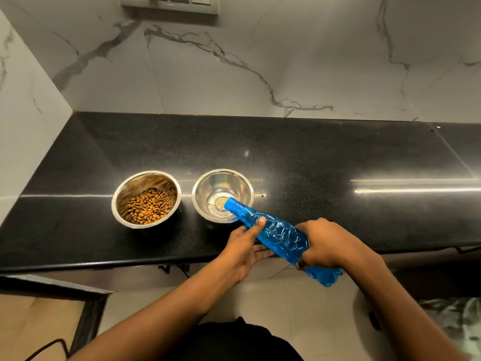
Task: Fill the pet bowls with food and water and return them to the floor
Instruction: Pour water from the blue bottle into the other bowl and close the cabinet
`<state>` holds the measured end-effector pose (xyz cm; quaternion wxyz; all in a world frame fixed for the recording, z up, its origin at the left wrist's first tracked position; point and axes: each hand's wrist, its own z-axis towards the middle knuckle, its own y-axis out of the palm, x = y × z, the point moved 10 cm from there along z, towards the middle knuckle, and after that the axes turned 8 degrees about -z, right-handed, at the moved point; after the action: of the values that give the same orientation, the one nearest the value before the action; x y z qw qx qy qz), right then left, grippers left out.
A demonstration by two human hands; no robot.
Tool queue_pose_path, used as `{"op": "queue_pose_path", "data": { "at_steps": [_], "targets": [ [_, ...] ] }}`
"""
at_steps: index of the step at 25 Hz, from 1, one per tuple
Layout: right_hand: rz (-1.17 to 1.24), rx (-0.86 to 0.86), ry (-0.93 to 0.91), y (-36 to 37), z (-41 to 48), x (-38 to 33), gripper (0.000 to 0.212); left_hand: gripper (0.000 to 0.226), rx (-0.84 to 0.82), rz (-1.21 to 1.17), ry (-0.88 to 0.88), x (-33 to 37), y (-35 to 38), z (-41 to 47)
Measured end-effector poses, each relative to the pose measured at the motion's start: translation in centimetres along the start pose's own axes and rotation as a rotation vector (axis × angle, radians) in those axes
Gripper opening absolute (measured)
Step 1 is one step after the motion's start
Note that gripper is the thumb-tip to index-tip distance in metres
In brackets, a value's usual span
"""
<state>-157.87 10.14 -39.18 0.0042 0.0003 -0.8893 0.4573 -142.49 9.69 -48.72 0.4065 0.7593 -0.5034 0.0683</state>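
Two steel bowls stand side by side on the black counter point(312, 157). The left bowl point(122, 196) holds brown kibble point(150, 208). The right bowl point(208, 183) has a little water at its bottom. A blue plastic bottle point(281, 235) is tipped down to the left, its open neck over the right bowl's near rim. My left hand point(244, 246) supports the bottle near its neck, thumb on top. My right hand point(328, 243) grips the bottle's lower body; its base sticks out past the counter's front edge.
A marble wall rises behind the counter and on the left, with a switch panel point(169, 2) at the top. The counter's front edge point(104, 264) runs below the bowls. Tiled floor point(299, 308) lies beneath, with a dark frame point(88, 308) at lower left.
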Motion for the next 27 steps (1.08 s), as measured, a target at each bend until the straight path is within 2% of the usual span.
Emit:
{"op": "queue_pose_path", "data": {
  "at_steps": [7, 27],
  "targets": [
    [-0.008, 0.006, 0.006, -0.4, -0.2, 0.2, 0.069, 0.032, -0.014, -0.003, -0.010, 0.1, 0.3, -0.1],
    [-0.075, 0.001, 0.010, -1.7, -1.1, 0.0, 0.067, 0.031, -0.034, -0.041, -0.017, 0.5, 0.9, -1.0]
  ]
}}
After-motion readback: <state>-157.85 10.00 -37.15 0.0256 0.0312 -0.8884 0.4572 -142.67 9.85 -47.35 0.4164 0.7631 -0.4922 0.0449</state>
